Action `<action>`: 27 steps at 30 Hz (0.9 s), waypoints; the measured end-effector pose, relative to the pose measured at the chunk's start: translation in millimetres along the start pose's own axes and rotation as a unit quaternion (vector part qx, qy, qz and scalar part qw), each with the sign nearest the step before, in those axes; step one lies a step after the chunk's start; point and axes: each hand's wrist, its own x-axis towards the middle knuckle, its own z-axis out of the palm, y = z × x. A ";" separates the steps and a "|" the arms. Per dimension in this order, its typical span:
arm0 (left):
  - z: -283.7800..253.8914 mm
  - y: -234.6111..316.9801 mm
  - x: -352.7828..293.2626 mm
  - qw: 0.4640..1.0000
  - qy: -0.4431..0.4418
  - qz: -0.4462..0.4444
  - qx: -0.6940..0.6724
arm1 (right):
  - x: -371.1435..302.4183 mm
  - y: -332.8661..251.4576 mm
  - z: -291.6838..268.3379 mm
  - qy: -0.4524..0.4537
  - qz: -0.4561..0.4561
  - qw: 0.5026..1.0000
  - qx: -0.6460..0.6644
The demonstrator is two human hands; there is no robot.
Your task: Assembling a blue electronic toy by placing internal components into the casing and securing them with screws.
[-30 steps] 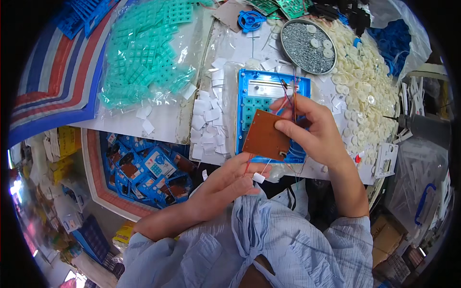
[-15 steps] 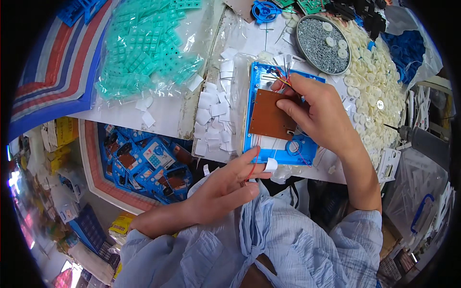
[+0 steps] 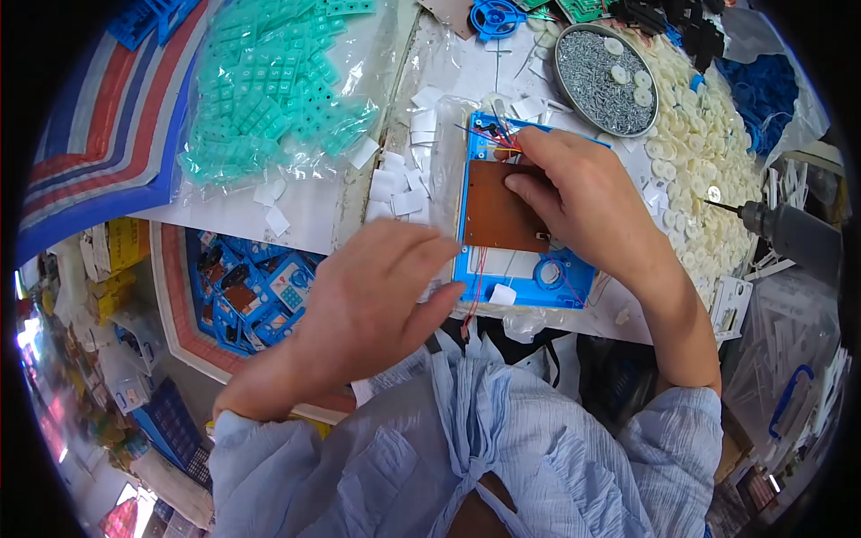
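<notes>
My right hand [image 3: 583,193] grips a brown circuit board [image 3: 502,206] by its right part, thumb on its face. Thin coloured wires [image 3: 498,142] stick out by its fingertips. The board lies over a blue plastic casing [image 3: 538,289], which has a round opening at the lower right. Beside the casing's left edge, my left hand [image 3: 381,291] hovers with thumb and fingers apart, holding nothing; it is slightly blurred. Red wires [image 3: 478,282] hang from under the board past the front edge. A small white paper piece [image 3: 503,294] rests on the casing's lower rim.
Teal keypad sheets [image 3: 269,85] lie in a clear bag at the left. A round tray [image 3: 562,76] of screws and a heap of cream discs [image 3: 686,157] are at the right, near an electric screwdriver [image 3: 794,229]. A bin [image 3: 170,296] below holds blue assemblies.
My left hand has lifted away from the casing's lower edge, up and to the left. The white piece now sits on the rim. My right hand and the board have shifted slightly left and up.
</notes>
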 end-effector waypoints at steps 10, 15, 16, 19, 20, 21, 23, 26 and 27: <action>6.0 -6.5 25.1 0.966 -0.097 0.165 0.171 | -49.8 -21.8 -10.4 0.058 -0.031 0.996 -0.053; 3.4 -10.3 28.4 0.970 -0.117 0.161 0.141 | -68.2 -34.8 9.7 -0.061 -0.056 0.989 -0.122; 1.5 -9.8 30.2 0.970 -0.121 0.156 0.139 | -66.9 -37.4 7.9 -0.060 -0.054 0.988 -0.129; 0.2 -9.1 31.3 0.972 -0.129 0.150 0.130 | -59.8 -39.4 1.8 -0.080 -0.067 0.983 -0.154; -0.3 -9.2 32.1 0.972 -0.131 0.151 0.126 | -58.8 -40.6 1.4 -0.084 -0.067 0.981 -0.164; -3.6 -8.2 34.3 0.970 -0.135 0.152 0.135 | -57.9 -41.9 2.0 -0.088 -0.067 0.978 -0.174; -10.8 -3.1 45.5 0.965 -0.142 0.160 0.149 | -58.5 -44.1 4.0 -0.085 -0.059 0.977 -0.187; -23.0 -17.5 103.8 0.967 -0.198 0.161 -0.003 | -59.0 -51.4 9.2 -0.067 -0.043 0.979 -0.190; -22.1 -24.1 130.6 0.971 -0.146 0.182 0.055 | -57.5 -52.5 12.1 -0.066 -0.043 0.980 -0.183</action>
